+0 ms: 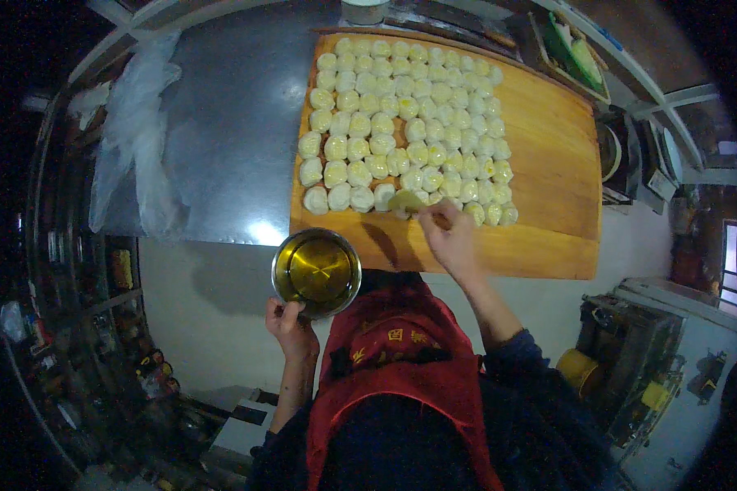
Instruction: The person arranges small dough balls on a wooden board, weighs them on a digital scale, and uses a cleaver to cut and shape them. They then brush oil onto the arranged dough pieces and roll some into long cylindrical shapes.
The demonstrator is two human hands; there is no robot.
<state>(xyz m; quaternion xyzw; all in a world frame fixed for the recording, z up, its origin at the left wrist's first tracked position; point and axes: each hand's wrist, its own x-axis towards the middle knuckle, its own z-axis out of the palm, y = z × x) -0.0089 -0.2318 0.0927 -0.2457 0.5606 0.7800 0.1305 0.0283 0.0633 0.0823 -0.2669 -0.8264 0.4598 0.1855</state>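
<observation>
My left hand (pixel 292 322) grips the near rim of a round metal bowl (pixel 276 270). Yellow, oil-like liquid (pixel 320 270) fills much of it. The bowl is held in front of the table's near edge. My right hand (pixel 449 236) is closed around a blurred utensil whose flat yellowish head (pixel 406 201), perhaps a brush, is over the nearest row of dough balls (pixel 361 199). Rows of these pale dough balls cover a wooden board (pixel 546 184). Many look glossy with a yellow coating; several at the near left look drier and whiter.
The board lies on a metal tabletop (pixel 239 123). A crumpled clear plastic bag (pixel 138 135) rests at the left. Beyond the board's far right corner is a tray (pixel 602 92) holding green vegetables (pixel 571 52). A white container (pixel 365 11) stands at the far edge. Cluttered shelves (pixel 92 344) line the left.
</observation>
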